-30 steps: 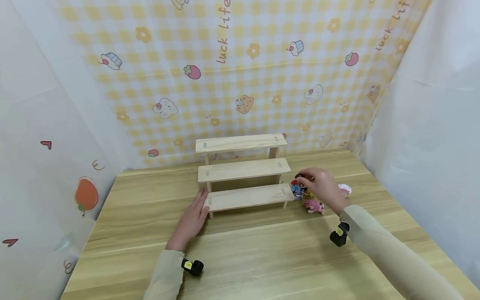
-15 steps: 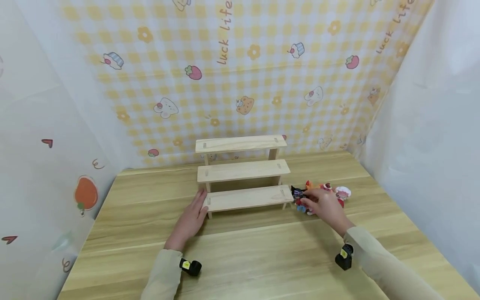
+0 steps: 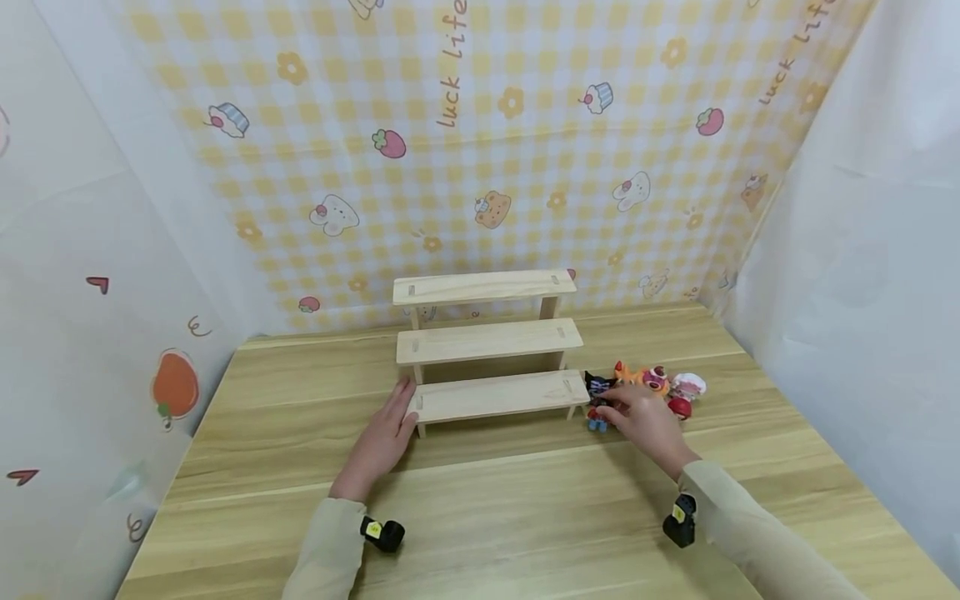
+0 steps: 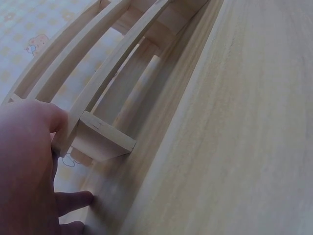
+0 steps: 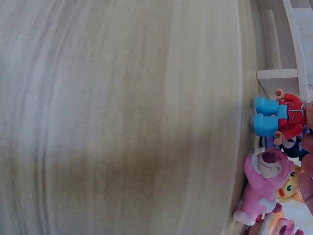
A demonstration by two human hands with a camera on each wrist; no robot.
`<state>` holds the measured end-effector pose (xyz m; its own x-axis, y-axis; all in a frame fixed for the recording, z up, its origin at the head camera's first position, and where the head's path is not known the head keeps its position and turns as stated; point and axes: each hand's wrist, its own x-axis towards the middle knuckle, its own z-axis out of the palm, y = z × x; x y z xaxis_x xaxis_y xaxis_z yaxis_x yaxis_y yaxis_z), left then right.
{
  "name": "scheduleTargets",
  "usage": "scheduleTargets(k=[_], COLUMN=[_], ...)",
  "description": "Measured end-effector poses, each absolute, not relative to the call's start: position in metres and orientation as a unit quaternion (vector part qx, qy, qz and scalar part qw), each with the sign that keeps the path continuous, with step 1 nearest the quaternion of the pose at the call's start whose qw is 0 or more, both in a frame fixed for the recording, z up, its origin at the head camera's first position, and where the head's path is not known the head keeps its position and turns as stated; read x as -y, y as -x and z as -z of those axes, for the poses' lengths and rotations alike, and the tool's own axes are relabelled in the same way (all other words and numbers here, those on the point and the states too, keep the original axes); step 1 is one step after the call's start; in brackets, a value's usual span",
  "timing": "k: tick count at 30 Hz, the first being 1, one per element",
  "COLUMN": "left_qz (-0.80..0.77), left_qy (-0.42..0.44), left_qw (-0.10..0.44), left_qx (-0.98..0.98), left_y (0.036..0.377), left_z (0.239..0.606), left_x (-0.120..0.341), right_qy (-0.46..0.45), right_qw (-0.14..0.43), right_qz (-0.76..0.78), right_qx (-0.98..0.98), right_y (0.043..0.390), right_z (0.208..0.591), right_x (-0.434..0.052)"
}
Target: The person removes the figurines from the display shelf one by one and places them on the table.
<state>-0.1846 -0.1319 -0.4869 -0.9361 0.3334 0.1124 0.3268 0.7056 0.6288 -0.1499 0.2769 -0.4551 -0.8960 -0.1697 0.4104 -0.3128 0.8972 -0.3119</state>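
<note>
A three-tier light wooden stand (image 3: 491, 340) stands on the table. My left hand (image 3: 381, 433) rests against its left end, fingers stretched along the side and the thumb at the lowest step. In the left wrist view that hand (image 4: 29, 161) touches the step's end. By the stand's right end, my right hand (image 3: 648, 421) pinches a small toy figure (image 3: 597, 419) with a red top and blue legs, near its head. In the right wrist view this toy figure (image 5: 286, 115) is beside a pink bear toy (image 5: 264, 183). The right fingers (image 5: 307, 181) are partly cut off there.
A black cat-eared toy (image 3: 597, 383) is behind the held figure. An orange toy (image 3: 626, 375), a white-and-pink toy (image 3: 687, 386) and a red-topped toy (image 3: 679, 407) are grouped around the right hand. A yellow checked cloth (image 3: 510, 167) hangs behind the table (image 3: 510, 517).
My right hand has moved down and toward the front with the toy figure, which is now lower, near the stand's right front leg. The left hand has stayed in place.
</note>
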Motion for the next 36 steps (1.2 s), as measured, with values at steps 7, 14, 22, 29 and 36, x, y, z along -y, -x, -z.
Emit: scheduleTargets(k=[7, 14, 22, 29, 36], left_qz=[-0.336, -0.345, -0.323, -0.268, -0.234], left_qy=[-0.170, -0.166, -0.171, -0.183, -0.177], left_qw=[0.000, -0.003, 0.012, -0.010, -0.020], left_qx=[-0.926, -0.924, -0.931, -0.946, -0.956], left_y=[0.182, 0.181, 0.186, 0.183, 0.173], left_z=[0.488, 0.489, 0.485, 0.487, 0.475], left_x=[0.138, 0.135, 0.133, 0.138, 0.141], right_qy=[-0.145, -0.147, -0.125, -0.153, -0.195], right_qw=[0.200, 0.191, 0.206, 0.244, 0.242], right_qz=[-0.202, -0.207, -0.223, -0.185, -0.123], right_qx=[0.948, 0.948, 0.945, 0.940, 0.942], right_y=[0.153, 0.157, 0.153, 0.157, 0.158], right_z=[0.460, 0.462, 0.472, 0.464, 0.441], right_x=[-0.271, -0.274, -0.276, -0.278, -0.280])
